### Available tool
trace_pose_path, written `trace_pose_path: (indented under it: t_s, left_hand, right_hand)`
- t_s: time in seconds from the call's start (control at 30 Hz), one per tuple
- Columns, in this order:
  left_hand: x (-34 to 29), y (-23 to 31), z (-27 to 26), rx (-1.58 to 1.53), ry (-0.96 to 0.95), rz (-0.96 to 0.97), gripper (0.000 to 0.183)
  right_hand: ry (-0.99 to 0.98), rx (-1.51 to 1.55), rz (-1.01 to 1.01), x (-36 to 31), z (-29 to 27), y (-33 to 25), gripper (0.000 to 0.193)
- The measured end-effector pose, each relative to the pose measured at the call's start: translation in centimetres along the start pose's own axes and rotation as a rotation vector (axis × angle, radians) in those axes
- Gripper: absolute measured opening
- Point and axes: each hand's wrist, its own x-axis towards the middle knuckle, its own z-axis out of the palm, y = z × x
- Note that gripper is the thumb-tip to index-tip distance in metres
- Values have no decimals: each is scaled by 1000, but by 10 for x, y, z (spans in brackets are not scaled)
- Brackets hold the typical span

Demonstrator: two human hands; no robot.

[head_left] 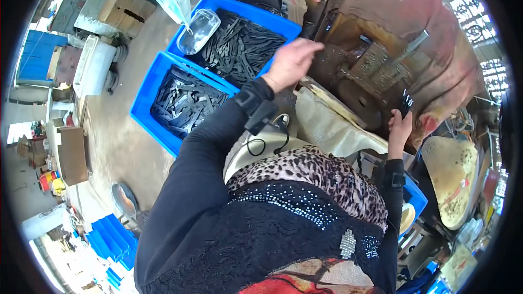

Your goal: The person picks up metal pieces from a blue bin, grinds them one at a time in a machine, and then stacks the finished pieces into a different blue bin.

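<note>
Between the blue bins and the machine, my left hand point(294, 62) reaches to the right, its fingers stretched toward the wet machine bed; nothing shows in them. My right hand point(401, 126) is closed around several thin dark strips point(407, 102), whose pale tips stick up at the machine's right side. The greasy brown machine point(376, 68) has a block-like fixture and a metal rod point(417, 43). A large blue bin point(286, 28) with dark flat metal-like strips point(245, 43) stands beside my left hand. Similar pieces lie in a nearer blue bin point(143, 110).
A clear plastic tub point(199, 31) rests on the far bin's corner. Stained reddish sheeting point(441, 16) surrounds the machine's back. Pale cloth point(332, 120) hangs at its front edge. A yellowish spotted board point(451, 179) stands at the right, and a cardboard box point(72, 155) at the left.
</note>
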Motion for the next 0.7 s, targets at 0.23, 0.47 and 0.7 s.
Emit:
trace_pose_path:
  t_s: [0.23,0.47,0.7]
  left_hand:
    - [-85,-132,-108,375,192,-579,19]
    - [-136,-193,-137,679,-432,-932,22]
    - [-143,-213,-104,821,-412,-1027,27]
  right_hand:
    - [83,-193,-235,-17,14,-14,13]
    - [158,-178,-264,-23,13,-22,12]
    - [167,-243,-254,-24,15,-23,12]
